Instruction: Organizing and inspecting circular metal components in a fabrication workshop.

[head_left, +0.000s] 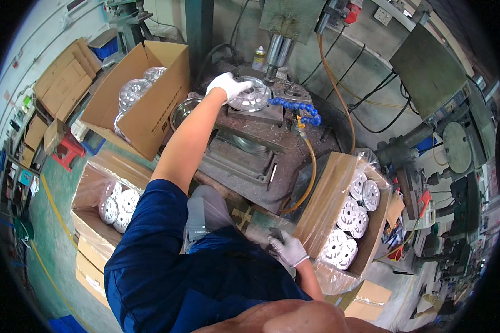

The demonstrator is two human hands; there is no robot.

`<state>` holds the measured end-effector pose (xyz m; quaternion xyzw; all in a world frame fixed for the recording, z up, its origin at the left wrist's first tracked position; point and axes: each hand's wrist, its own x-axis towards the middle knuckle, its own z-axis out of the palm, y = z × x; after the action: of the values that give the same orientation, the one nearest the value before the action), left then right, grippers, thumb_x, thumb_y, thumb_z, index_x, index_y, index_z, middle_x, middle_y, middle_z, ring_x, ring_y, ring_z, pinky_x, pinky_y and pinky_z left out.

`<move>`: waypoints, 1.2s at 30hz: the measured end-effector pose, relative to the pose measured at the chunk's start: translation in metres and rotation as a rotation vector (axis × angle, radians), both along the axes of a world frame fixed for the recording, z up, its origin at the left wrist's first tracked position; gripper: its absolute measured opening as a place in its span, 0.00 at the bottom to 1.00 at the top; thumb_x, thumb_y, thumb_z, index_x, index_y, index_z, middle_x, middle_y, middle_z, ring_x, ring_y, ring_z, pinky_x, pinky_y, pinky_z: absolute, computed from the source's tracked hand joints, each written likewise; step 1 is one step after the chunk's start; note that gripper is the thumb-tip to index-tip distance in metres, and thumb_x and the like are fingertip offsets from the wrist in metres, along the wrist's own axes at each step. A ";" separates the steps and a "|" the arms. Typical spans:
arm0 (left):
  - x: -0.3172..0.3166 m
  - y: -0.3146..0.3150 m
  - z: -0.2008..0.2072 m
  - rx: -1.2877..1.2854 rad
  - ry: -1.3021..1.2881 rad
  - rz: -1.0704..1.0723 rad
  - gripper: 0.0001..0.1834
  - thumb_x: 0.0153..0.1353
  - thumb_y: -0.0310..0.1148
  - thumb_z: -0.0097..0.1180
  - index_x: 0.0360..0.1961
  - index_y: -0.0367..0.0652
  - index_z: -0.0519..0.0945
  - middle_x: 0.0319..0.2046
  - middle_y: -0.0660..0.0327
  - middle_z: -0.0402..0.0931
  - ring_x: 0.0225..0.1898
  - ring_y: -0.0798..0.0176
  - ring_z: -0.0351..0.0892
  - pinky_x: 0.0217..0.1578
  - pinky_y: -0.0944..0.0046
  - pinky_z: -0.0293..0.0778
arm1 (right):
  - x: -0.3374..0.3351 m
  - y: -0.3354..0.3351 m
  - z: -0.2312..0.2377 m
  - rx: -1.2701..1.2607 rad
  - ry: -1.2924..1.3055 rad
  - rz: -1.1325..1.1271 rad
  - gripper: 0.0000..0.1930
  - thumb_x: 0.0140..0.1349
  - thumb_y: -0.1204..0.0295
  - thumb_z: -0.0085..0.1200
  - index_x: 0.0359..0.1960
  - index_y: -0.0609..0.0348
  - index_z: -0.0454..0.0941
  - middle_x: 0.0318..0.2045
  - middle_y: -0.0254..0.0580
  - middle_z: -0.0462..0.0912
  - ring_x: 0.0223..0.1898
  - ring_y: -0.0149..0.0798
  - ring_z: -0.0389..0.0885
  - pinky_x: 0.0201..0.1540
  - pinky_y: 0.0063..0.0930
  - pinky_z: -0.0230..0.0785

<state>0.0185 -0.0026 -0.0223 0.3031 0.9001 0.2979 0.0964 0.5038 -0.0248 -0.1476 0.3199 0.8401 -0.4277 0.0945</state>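
My left hand, in a white glove, is stretched forward to a shiny round metal wheel disc. Its fingers close over the disc's left edge. The disc lies flat on a raised metal block beneath the machine's spindle. A blue segmented coolant hose reaches in from the disc's right. Low and to the right, beside my leg, my right hand, also gloved, is closed around a dark object whose kind I cannot make out.
An open carton with shiny discs stands left of the machine. Plastic-lined cartons of white-faced discs stand near left and right. Left of the block sits a metal bowl. A yellow-brown hose curves down the machine table's right side.
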 end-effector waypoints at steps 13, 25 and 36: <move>0.005 -0.005 0.008 -0.031 -0.011 -0.042 0.52 0.44 0.69 0.56 0.54 0.27 0.73 0.53 0.38 0.72 0.57 0.45 0.72 0.56 0.59 0.67 | 0.010 -0.009 0.018 0.001 0.127 -0.003 0.26 0.63 0.50 0.50 0.54 0.57 0.72 0.45 0.61 0.78 0.48 0.61 0.76 0.50 0.45 0.69; -0.004 0.005 -0.022 0.249 0.092 0.183 0.29 0.61 0.54 0.49 0.49 0.37 0.78 0.49 0.46 0.76 0.53 0.46 0.75 0.54 0.57 0.69 | 0.019 0.004 0.002 0.061 0.088 -0.019 0.26 0.63 0.50 0.50 0.51 0.61 0.73 0.44 0.63 0.78 0.48 0.62 0.76 0.50 0.46 0.69; -0.003 -0.089 -0.008 0.411 0.230 0.311 0.24 0.60 0.51 0.52 0.40 0.37 0.81 0.39 0.47 0.80 0.44 0.47 0.79 0.46 0.56 0.72 | 0.013 0.016 0.011 0.077 0.140 -0.030 0.26 0.61 0.51 0.52 0.46 0.64 0.74 0.39 0.64 0.80 0.45 0.62 0.77 0.46 0.47 0.70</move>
<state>0.0155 -0.0912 -0.0303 0.2062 0.8615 0.4490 -0.1167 0.5170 -0.0093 -0.1369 0.3052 0.8555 -0.4179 0.0170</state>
